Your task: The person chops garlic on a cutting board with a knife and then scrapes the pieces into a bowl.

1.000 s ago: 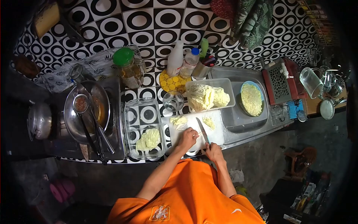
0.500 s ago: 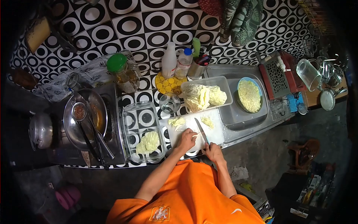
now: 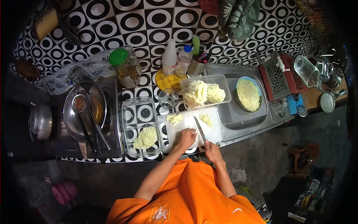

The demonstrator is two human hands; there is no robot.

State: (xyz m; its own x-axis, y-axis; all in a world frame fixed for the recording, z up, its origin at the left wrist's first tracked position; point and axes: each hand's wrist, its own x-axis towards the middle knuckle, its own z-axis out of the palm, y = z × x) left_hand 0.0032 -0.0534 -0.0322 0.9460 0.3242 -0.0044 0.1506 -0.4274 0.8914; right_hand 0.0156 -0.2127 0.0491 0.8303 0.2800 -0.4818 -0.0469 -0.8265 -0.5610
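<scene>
My right hand [image 3: 213, 151] grips the handle of a knife [image 3: 200, 128], its blade lying at a slant over the white cutting board [image 3: 171, 140]. To its left, my left hand [image 3: 187, 137] is closed with curled fingers over the board; what they hold, if anything, is too small to make out. A small heap of chopped cabbage [image 3: 205, 120] lies right of the blade. Some cabbage leaf pieces [image 3: 175, 118] rest at the board's upper left. Behind the board, a plastic tub [image 3: 226, 100] holds large pieces of napa cabbage [image 3: 195, 94].
Left of the board is a glass dish [image 3: 125, 128] with a cabbage leaf [image 3: 145, 138]. A bowl of shredded cabbage [image 3: 248, 95] stands in the steel sink [image 3: 238, 125]. A drinking glass [image 3: 168, 98], bottles [image 3: 184, 61] and a wok [image 3: 69, 112] with utensils are also near.
My left hand has closed up more, and the pale strip seen at its fingertips no longer shows. The knife stays in my right hand, slightly shifted. The whole view has moved a little.
</scene>
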